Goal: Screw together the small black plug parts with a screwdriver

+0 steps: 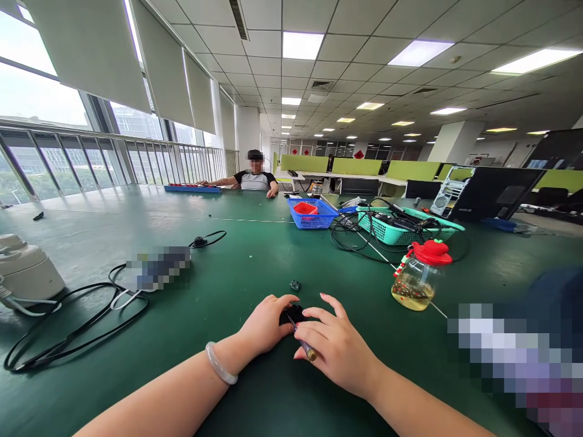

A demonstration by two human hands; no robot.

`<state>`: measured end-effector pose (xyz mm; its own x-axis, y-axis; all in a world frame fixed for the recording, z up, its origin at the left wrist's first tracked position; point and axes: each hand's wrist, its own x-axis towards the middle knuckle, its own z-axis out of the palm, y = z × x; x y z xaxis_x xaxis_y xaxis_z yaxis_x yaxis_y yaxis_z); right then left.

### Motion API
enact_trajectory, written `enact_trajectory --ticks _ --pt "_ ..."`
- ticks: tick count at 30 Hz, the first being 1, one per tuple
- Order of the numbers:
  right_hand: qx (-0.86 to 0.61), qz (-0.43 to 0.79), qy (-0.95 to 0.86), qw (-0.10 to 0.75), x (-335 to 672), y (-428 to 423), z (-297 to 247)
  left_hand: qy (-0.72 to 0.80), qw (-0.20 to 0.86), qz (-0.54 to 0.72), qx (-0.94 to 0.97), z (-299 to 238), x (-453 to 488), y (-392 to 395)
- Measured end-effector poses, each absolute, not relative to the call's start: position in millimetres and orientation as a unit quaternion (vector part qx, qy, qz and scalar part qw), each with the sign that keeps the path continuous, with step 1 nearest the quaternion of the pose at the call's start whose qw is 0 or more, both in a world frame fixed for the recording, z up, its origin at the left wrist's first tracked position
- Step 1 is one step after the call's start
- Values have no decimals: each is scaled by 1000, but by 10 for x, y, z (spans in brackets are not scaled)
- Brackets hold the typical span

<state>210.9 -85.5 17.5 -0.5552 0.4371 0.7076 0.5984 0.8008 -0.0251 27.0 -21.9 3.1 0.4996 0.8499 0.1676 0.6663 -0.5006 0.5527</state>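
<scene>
Low over the green tabletop, my left hand is closed around a small black part, thumb and fingers at its left side. What kind of part it is, I cannot make out. My right hand pinches a slim screwdriver with a brass-coloured end cap. The shaft slants up and left, and its tip meets or nearly meets the black part. The index and little fingers of that hand stand partly away from the handle. Just beyond both hands lies a small dark piece, apart from them.
A jar with a red lid stands to the right. Behind it are a blue basket and a teal basket amid loose cables. Black cables and a white device occupy the left. Another person sits across the table.
</scene>
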Motion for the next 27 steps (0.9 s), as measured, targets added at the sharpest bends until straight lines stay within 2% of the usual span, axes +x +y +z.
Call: enact_trajectory --ticks 6,11,19,27 --pt "-303 -139 -848 412 2162 -904 283 446 213 224 840 12 267 -208" --pt "-357 -93 -818 442 2228 -809 220 452 217 220 837 0 263 -194" --pt "-437 15 -789 431 2269 -689 128 449 208 219 841 11 251 -204" --pt "-422 61 -802 418 2286 -665 109 424 178 279 843 27 259 -208"
